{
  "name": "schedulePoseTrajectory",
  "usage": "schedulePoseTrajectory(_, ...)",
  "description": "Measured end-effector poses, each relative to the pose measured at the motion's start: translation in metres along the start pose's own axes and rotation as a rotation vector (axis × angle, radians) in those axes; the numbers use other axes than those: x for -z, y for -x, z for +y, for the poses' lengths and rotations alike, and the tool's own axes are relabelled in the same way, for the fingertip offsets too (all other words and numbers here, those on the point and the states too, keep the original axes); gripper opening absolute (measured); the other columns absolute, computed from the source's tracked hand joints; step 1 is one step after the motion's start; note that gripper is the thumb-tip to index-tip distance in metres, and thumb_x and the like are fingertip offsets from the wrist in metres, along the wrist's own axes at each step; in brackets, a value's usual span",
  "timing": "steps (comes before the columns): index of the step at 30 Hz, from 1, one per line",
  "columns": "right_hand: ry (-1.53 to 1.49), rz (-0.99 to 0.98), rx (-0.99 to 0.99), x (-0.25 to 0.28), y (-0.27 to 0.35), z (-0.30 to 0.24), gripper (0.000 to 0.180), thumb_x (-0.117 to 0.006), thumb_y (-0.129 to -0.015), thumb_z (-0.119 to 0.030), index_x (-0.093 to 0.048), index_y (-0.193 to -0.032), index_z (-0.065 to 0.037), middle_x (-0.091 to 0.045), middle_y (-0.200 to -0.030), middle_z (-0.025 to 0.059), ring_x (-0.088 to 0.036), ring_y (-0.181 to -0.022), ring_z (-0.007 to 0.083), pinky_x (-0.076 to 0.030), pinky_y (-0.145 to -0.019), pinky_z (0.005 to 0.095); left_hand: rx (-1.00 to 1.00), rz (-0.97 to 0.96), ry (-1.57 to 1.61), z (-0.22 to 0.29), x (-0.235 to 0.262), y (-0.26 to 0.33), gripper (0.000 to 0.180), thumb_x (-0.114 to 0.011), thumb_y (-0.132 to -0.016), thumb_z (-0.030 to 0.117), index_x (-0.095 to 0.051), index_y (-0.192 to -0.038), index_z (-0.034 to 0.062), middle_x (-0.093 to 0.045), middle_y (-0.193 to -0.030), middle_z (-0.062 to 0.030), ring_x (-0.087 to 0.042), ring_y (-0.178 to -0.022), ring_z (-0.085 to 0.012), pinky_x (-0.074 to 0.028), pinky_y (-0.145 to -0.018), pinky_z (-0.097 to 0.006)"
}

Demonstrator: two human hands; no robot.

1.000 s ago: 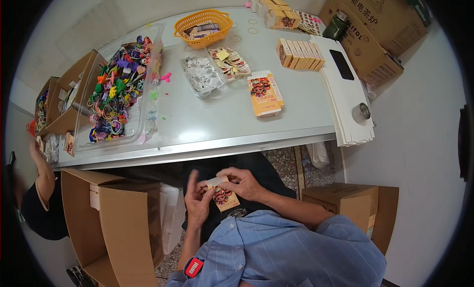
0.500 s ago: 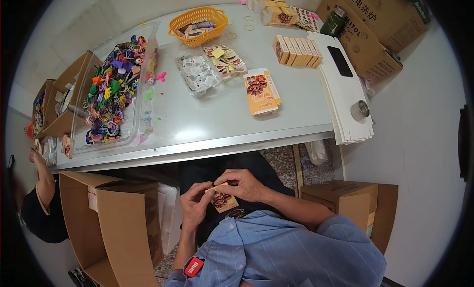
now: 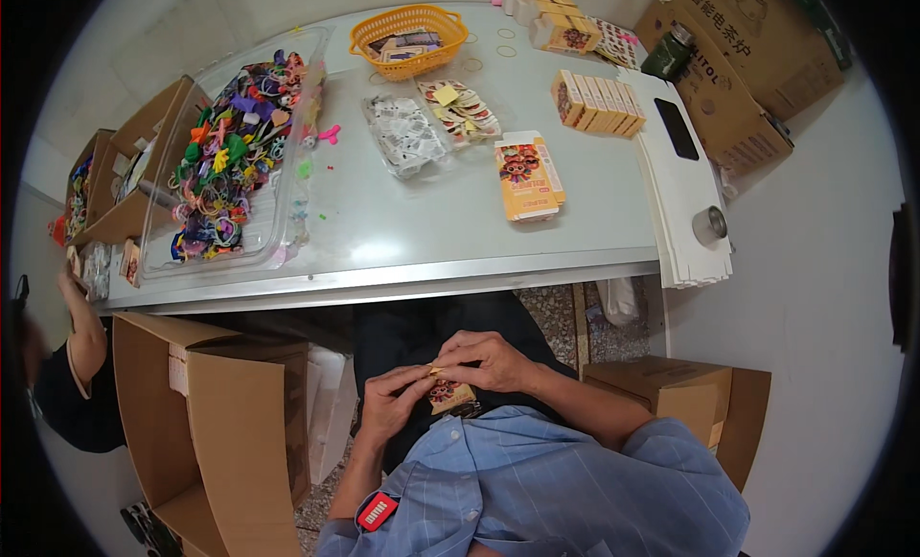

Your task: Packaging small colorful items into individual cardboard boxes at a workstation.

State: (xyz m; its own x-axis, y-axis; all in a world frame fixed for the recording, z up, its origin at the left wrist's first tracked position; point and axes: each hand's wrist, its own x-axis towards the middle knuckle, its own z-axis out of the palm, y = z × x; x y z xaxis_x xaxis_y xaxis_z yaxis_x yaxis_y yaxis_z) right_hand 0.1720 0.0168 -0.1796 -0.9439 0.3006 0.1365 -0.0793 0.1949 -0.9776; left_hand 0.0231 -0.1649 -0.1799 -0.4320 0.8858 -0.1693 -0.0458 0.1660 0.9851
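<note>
Over my lap I hold a small yellow-orange printed carton (image 3: 454,395) between both hands. My left hand (image 3: 391,402) pinches its upper left edge with thumb and fingers. My right hand (image 3: 491,361) grips its top edge, with the thumb and index finger meeting the left fingertips there. Those fingers hide most of the carton's top end. Its lower part shows, with printed cartoon figures. On the table ahead lie flattened cartons (image 3: 525,181) of similar print.
Left on the table (image 3: 402,236) stands a clear bin (image 3: 278,207) of colourful trinkets. Beyond are a yellow basket (image 3: 410,68), a bag of grey-white pieces (image 3: 406,140), a carton row (image 3: 596,104) and a phone (image 3: 677,128). Open cardboard boxes (image 3: 244,432) flank me. Another person's arm (image 3: 88,332) is far left.
The whole view has shifted slightly, moving the table items rightward. My fingers have closed in over the carton's top edge, covering more of it; both hands still hold it.
</note>
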Motion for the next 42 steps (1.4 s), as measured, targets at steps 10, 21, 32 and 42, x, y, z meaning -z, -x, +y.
schedulePoseTrajectory(10, 0.159, -0.097, 0.272, 0.032, -0.041, -0.068, 0.039, -0.078, -0.082, -0.003, -0.069, -0.12, -0.004, -0.071, -0.107, 0.0123, -0.068, -0.099, 0.0269, -0.055, -0.087, 0.036, -0.325, 0.332, 0.204, 0.067, 0.001, -0.002, 0.04, -0.069, -0.091, 0.004, -0.063, -0.131, -0.0001, -0.071, -0.11, -0.0133, -0.066, -0.096, -0.0173, -0.054, -0.08, -0.028)
schedulePoseTrajectory(21, 0.617, -0.089, 0.89, 0.051, -0.094, -0.09, 0.033, -0.073, -0.079, -0.006, -0.069, -0.112, -0.008, -0.066, -0.118, 0.0105, -0.067, -0.105, 0.0286, -0.06, -0.084, 0.0361, 0.208, 0.231, 0.278, 0.104, 0.039, -0.047, 0.043, -0.069, -0.096, 0.011, -0.057, -0.135, -0.0013, -0.072, -0.092, -0.0063, -0.067, -0.078, -0.0086, -0.057, -0.062, -0.024)
schedulePoseTrajectory(32, 0.72, 0.101, 0.508, 0.176, -0.237, -0.096, 0.032, -0.072, -0.083, -0.007, -0.068, -0.115, -0.01, -0.071, -0.105, 0.0137, -0.071, -0.085, 0.0257, -0.056, -0.077, 0.0359, -0.599, 0.402, -0.429, 0.088, 0.061, -0.149, 0.037, -0.075, -0.086, -0.002, -0.064, -0.122, -0.002, -0.073, -0.109, -0.0173, -0.071, -0.094, -0.0245, -0.056, -0.084, -0.034)
schedulePoseTrajectory(42, 1.322, -0.273, -0.027, 0.296, -0.475, -0.008, 0.074, -0.064, -0.079, 0.0, -0.044, -0.149, -0.012, -0.062, -0.129, 0.0239, -0.063, -0.115, 0.0355, -0.051, -0.097, 0.0447, -0.35, 0.353, -0.208, 0.06, 0.058, -0.164, 0.059, -0.08, -0.082, -0.001, -0.056, -0.136, -0.0008, -0.068, -0.123, -0.0205, -0.069, -0.106, -0.028, -0.055, -0.091, -0.035)
